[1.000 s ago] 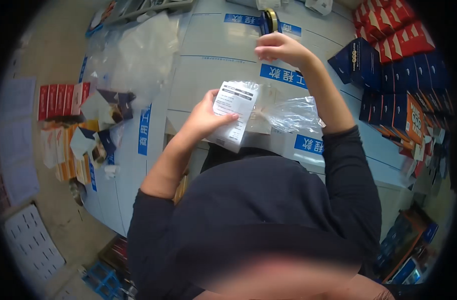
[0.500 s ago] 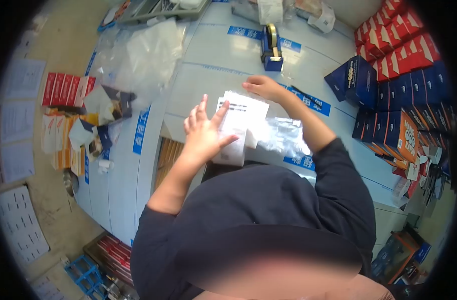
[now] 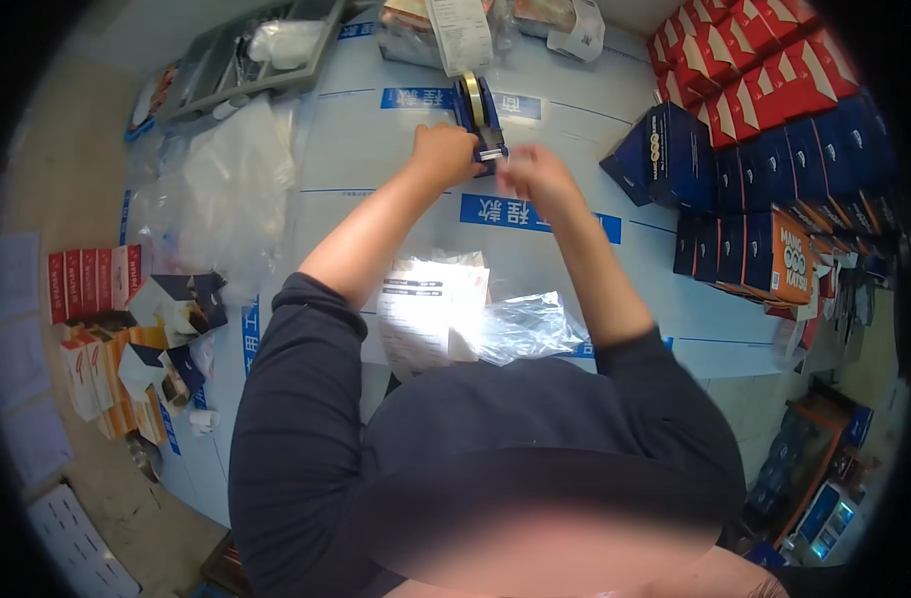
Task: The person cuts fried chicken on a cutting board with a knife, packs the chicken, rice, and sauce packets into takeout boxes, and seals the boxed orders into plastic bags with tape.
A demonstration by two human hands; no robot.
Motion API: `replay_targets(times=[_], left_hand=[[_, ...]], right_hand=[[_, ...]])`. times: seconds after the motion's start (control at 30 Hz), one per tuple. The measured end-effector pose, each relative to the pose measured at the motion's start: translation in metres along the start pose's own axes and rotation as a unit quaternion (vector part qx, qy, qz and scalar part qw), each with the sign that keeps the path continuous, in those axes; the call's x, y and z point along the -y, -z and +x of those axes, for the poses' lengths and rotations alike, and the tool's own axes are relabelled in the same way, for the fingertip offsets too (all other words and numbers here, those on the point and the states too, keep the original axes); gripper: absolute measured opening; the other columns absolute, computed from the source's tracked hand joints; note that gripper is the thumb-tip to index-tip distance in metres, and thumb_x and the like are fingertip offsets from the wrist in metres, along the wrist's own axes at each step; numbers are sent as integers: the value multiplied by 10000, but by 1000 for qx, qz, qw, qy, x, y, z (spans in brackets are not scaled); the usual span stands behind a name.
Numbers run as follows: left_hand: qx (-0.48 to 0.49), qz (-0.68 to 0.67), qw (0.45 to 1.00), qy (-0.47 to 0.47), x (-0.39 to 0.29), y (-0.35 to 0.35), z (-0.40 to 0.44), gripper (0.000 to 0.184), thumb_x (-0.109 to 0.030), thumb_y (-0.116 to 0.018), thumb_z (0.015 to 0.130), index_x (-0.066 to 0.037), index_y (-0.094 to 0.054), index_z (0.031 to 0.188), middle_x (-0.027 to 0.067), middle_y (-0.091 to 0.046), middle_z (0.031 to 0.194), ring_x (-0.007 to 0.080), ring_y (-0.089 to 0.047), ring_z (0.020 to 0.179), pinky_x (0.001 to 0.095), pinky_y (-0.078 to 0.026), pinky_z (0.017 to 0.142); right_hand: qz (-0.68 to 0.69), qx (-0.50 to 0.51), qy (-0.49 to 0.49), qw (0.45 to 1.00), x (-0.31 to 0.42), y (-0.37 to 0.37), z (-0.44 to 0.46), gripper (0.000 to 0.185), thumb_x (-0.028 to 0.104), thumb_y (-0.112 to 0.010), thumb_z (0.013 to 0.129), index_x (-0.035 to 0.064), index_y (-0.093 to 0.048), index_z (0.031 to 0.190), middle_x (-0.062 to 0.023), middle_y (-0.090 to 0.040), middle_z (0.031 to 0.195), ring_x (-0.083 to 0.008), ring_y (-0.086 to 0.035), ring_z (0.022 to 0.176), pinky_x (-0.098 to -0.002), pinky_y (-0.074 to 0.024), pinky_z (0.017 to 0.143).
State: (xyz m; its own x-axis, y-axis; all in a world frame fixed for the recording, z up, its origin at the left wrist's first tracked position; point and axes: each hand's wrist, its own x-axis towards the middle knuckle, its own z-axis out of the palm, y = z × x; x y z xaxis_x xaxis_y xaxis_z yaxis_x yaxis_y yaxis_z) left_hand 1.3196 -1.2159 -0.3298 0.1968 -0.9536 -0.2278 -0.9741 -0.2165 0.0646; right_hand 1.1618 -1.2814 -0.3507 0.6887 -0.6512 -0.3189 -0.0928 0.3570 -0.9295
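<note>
My left hand (image 3: 444,155) is closed on the left side of the blue tape dispenser (image 3: 491,164), which holds a roll of clear yellowish tape (image 3: 472,88). Right beside the dispenser's front end is my right hand (image 3: 543,185), its fingers curled together and smeared by motion. Whatever those fingertips pinch is too blurred to make out. Nearer my body, a printed paper slip (image 3: 416,324) lies on the table, brightly lit. A clear plastic bag (image 3: 530,327) rests against the slip's right side.
Stacked red boxes (image 3: 774,100) and dark blue boxes (image 3: 764,174) line the right. Clear plastic bags (image 3: 226,189) lie at the left, below a grey tray (image 3: 206,85). Red boxes (image 3: 92,284) stand at the left edge. Bagged goods with a receipt (image 3: 460,35) sit at the back.
Both hands have left the paper slip and reached forward to the tape dispenser. The left hand has gone from spread fingers to a grip on it. The view has shifted too.
</note>
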Motion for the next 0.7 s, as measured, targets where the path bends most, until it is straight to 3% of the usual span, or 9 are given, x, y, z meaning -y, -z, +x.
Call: replay_targets(times=[0.1, 0.17, 0.23, 0.27, 0.33, 0.37, 0.43, 0.53, 0.7], left_hand=[[-14, -32, 999, 1, 3, -8, 3, 398, -384, -658, 702, -143, -631, 1018, 49, -640, 935, 245, -577, 940, 428, -424, 787], [-3, -32, 999, -13, 11, -17, 7, 430, -383, -667, 682, -114, -629, 1014, 66, -643, 922, 242, -580, 943, 423, -431, 791], [26, -350, 935, 50, 17, -37, 13, 533, -440, -680, 660, -51, -621, 1019, 96, -642, 955, 226, -595, 923, 397, -446, 806], [26, -350, 935, 51, 14, -35, 11, 533, -440, -680, 660, -51, -621, 1019, 96, -642, 955, 226, -595, 923, 397, -446, 806], [215, -439, 845, 216, 8, -33, 4, 594, -501, -650, 704, -12, -610, 1038, 114, -641, 1004, 213, -603, 885, 365, -449, 814], [217, -437, 846, 214, 5, -36, -1, 594, -501, -650, 704, -12, -610, 1038, 114, -641, 1004, 213, -603, 885, 365, -449, 814], [259, -562, 768, 165, -3, -51, -5, 542, -503, -591, 775, -31, -618, 1041, 90, -643, 1024, 188, -604, 839, 333, -462, 732], [161, -619, 760, 114, -9, -83, 11, 435, -414, -559, 827, -37, -624, 1033, 75, -645, 1023, 146, -605, 761, 298, -443, 615], [232, -635, 729, 107, 1, -105, 27, 317, -323, -545, 845, -74, -641, 1017, 40, -655, 968, 99, -573, 627, 244, -386, 536]], right_hand=[[-29, -72, -133, 988, -32, 0, -66, 271, 196, -680, 775, -6, -544, 893, -76, -601, 646, -119, -560, 502, -232, -395, 395], [-22, -83, -101, 991, -66, 2, -57, 241, 186, -672, 785, -3, -551, 873, -65, -589, 631, -110, -554, 499, -230, -406, 400], [-32, -95, -63, 993, -76, 4, -44, 180, 152, -656, 801, -4, -567, 823, -43, -559, 601, -95, -546, 497, -225, -434, 410], [-31, -94, -64, 993, -79, 5, -39, 180, 152, -656, 801, -4, -567, 823, -43, -559, 601, -95, -546, 497, -225, -434, 410], [-53, -107, -71, 990, -89, 6, -32, 185, 159, -662, 798, 1, -567, 816, -47, -568, 602, -97, -540, 484, -228, -431, 404], [-50, -110, -71, 990, -91, 5, -31, 185, 159, -662, 798, 1, -567, 816, -47, -568, 602, -97, -540, 484, -228, -431, 404], [-44, -102, -83, 990, -94, 3, -28, 183, 165, -661, 800, 6, -570, 813, -48, -573, 591, -101, -532, 461, -230, -426, 404], [-57, -113, -69, 990, -99, -1, -25, 174, 170, -661, 799, 18, -576, 801, -55, -584, 589, -110, -528, 444, -236, -417, 402], [-205, -93, -98, 970, -93, 0, -17, 205, 186, -668, 794, 10, -592, 865, -48, -586, 637, -110, -529, 486, -248, -410, 419]])
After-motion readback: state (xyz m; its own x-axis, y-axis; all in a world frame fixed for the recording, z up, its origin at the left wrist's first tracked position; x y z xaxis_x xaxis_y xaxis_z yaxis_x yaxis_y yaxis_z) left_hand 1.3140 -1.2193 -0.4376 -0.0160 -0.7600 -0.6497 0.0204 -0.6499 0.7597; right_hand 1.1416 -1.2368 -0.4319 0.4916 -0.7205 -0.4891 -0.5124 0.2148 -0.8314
